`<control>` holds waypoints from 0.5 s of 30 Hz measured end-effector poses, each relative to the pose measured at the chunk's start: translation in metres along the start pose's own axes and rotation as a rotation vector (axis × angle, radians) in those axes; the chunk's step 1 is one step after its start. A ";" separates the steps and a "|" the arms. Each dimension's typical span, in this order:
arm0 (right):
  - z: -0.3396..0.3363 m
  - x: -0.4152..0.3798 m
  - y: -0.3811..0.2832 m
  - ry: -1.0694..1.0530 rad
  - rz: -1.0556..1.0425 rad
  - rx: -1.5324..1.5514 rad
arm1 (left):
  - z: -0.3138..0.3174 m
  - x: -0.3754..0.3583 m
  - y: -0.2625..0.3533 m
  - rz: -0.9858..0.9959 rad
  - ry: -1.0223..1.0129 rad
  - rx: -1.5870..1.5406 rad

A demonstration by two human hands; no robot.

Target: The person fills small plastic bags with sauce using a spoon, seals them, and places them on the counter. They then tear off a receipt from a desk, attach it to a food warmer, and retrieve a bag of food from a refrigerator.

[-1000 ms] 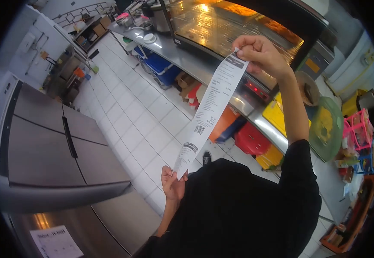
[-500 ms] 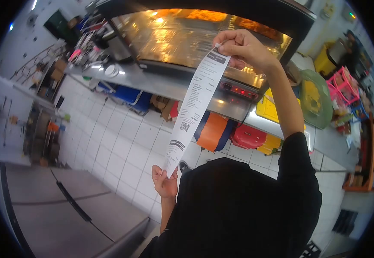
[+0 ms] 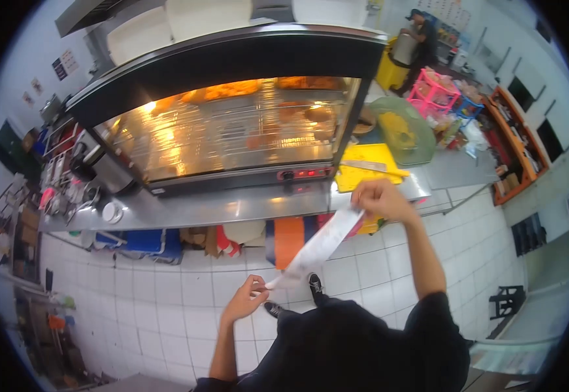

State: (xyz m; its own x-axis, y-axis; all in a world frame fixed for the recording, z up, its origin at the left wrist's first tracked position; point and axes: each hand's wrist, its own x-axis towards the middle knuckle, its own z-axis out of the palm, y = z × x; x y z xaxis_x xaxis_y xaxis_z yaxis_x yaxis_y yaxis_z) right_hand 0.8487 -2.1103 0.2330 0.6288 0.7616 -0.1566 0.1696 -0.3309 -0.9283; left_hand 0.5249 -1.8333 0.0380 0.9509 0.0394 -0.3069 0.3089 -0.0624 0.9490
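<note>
A long white paper receipt (image 3: 320, 248) stretches diagonally between my two hands, its print blurred. My left hand (image 3: 245, 298) pinches its lower end, above the tiled floor. My right hand (image 3: 382, 201) grips its upper end, in front of the counter edge near the yellow cutting board (image 3: 366, 166). A knife (image 3: 365, 165) lies on that board. Behind the receipt stands a lit glass warming cabinet (image 3: 225, 130) with orange-brown food on its upper rack and a red-lit control panel.
The steel counter (image 3: 232, 208) runs under the cabinet, with a small white round item (image 3: 112, 212) at left. A green covered container (image 3: 405, 130) and pink baskets (image 3: 431, 91) stand at right. A person (image 3: 418, 49) in dark clothes is at the back right.
The view has shifted, showing more of the cabinet and floor. Both hands have lowered, and the receipt has tilted further and blurred. Both ends remain held.
</note>
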 end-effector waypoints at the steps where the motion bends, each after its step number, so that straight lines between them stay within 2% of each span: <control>1: 0.009 -0.024 0.006 0.030 0.079 0.113 | -0.010 0.013 0.004 0.044 -0.159 0.361; 2: 0.014 -0.047 0.023 0.067 0.086 0.116 | 0.000 0.034 0.014 0.060 -0.183 0.360; 4: 0.018 -0.092 0.047 0.105 0.081 0.095 | 0.027 0.084 0.045 0.415 -0.340 0.653; 6: 0.012 -0.139 0.058 0.157 0.072 0.074 | 0.099 0.111 0.109 0.410 -0.465 0.400; 8: -0.001 -0.191 0.061 0.222 0.068 0.104 | 0.181 0.135 0.140 0.663 -0.589 0.202; 9: -0.012 -0.218 0.065 0.298 0.020 0.145 | 0.217 0.141 0.153 0.684 -0.640 0.224; 11: -0.042 -0.275 0.077 0.460 0.008 0.120 | 0.291 0.145 0.174 0.335 -1.029 -0.109; 14: -0.088 -0.374 0.099 0.705 -0.027 0.103 | 0.381 0.151 0.188 0.273 -1.154 0.064; 15: -0.100 -0.410 0.107 0.806 -0.075 0.138 | 0.417 0.153 0.179 0.352 -1.134 0.072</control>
State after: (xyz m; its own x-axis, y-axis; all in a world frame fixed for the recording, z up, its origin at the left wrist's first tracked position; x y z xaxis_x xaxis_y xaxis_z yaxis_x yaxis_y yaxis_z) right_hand 0.6853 -2.5134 0.2314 0.9805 0.1279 0.1493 0.1713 -0.1838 -0.9679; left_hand 0.7333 -2.2540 0.1311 0.4460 -0.8938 0.0470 -0.0068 0.0491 0.9988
